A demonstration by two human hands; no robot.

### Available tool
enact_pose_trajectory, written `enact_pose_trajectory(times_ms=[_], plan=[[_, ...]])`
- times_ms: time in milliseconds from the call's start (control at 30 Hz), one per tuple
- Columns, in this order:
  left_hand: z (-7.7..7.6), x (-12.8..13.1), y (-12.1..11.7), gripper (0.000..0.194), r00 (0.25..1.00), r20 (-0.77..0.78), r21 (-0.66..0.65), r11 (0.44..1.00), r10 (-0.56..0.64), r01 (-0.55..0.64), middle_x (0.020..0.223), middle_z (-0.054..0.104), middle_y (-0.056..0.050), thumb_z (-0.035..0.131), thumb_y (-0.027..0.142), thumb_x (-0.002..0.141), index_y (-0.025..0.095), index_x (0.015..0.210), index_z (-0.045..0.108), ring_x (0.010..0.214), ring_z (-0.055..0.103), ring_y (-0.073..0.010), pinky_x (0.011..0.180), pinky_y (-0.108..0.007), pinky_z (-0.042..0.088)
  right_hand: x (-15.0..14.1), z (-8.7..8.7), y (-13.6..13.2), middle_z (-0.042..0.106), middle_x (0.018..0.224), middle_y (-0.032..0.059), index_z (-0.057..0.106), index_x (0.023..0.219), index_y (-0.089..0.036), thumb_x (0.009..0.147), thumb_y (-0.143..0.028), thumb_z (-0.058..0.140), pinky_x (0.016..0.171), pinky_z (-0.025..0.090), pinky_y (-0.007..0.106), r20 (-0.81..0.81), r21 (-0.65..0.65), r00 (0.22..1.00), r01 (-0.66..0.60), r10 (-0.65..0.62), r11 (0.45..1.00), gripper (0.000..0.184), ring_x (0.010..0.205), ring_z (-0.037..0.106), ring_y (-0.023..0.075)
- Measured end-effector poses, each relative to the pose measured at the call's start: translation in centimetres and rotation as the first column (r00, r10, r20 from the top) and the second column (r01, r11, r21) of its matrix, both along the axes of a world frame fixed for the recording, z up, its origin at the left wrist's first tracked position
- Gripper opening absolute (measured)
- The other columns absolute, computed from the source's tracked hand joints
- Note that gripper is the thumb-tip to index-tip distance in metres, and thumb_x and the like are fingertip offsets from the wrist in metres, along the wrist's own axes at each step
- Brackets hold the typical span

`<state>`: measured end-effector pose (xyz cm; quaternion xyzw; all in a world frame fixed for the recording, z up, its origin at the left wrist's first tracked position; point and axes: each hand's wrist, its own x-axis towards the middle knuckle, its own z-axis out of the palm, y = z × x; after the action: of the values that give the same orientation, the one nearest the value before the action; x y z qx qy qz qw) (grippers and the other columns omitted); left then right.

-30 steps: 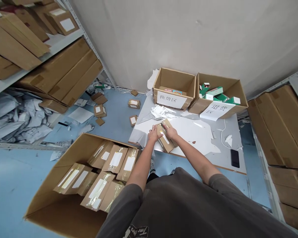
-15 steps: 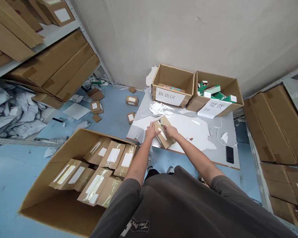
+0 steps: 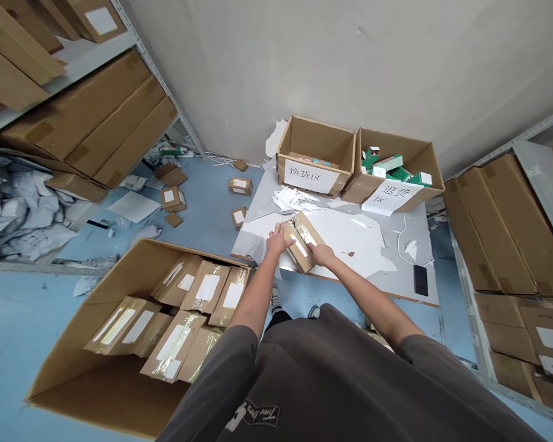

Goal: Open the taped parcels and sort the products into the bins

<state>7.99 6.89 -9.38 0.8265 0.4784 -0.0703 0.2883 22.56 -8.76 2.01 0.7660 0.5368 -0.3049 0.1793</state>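
A small taped cardboard box (image 3: 297, 250) with white labels lies at the front of the table, its seam parted along the top. My left hand (image 3: 278, 239) grips its left side, with fingers along the edge and the thumb on top. My right hand (image 3: 321, 253) is closed low over the seam on the right side. Whatever sits in its fingers is hidden or too small to make out.
Two open cartons with paper signs, one (image 3: 316, 138) and another (image 3: 399, 147) holding green-and-white boxes, stand at the table's back. Torn white paper (image 3: 292, 199) and a phone (image 3: 421, 280) lie on the table (image 3: 387, 282). A large carton (image 3: 74, 344) of parcels stands left.
My right hand has slid along the seam toward the near end of the box, and the seam gapes wider. My left hand stays at the box's left side. The view has shifted slightly.
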Motion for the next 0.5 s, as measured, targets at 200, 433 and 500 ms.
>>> enact_pose_trajectory(times_ms=[200, 433, 500], plan=[[0.0, 0.1, 0.2, 0.114, 1.0, -0.007, -0.016, 1.0, -0.002, 0.002, 0.186, 0.008, -0.002, 0.066, 0.075, 0.087, 0.035, 0.177, 0.009, 0.154, 0.04, -0.0439, 0.118, -0.054, 0.046, -0.2, 0.1, -3.5, 0.074, 0.132, 0.0209, 0.049, 0.162, -0.021, 0.101, -0.014, 0.054, 0.096, 0.056, 0.039, 0.001, -0.016, 1.0, 0.028, -0.028, 0.999, 0.062, 0.123, 0.072, 0.0325], [0.5, 0.1, 0.0, 0.11, 0.999, -0.039, -0.002, 1.0, -0.007, 0.007, 0.186, 0.008, 0.0, 0.059, 0.077, 0.089, 0.035, 0.178, 0.008, 0.152, 0.042, -0.0425, 0.119, -0.053, 0.046, -0.4, -0.5, -7.1, 0.074, 0.133, 0.0213, 0.044, 0.166, -0.02, 0.098, -0.013, 0.058, 0.097, 0.054, 0.038, -0.022, -0.008, 0.996, 0.084, -0.084, 0.996, 0.071, 0.125, 0.072, 0.033], [0.7, 0.2, -0.1, 0.11, 0.999, -0.054, 0.004, 1.0, 0.0, 0.0, 0.186, 0.008, 0.0, 0.058, 0.077, 0.09, 0.035, 0.178, 0.007, 0.153, 0.041, -0.0421, 0.12, -0.052, 0.045, -0.4, -0.6, -7.9, 0.074, 0.133, 0.0215, 0.042, 0.168, -0.02, 0.098, -0.013, 0.059, 0.098, 0.054, 0.038, -0.035, -0.013, 0.994, 0.107, -0.107, 0.994, 0.073, 0.125, 0.071, 0.0332]])
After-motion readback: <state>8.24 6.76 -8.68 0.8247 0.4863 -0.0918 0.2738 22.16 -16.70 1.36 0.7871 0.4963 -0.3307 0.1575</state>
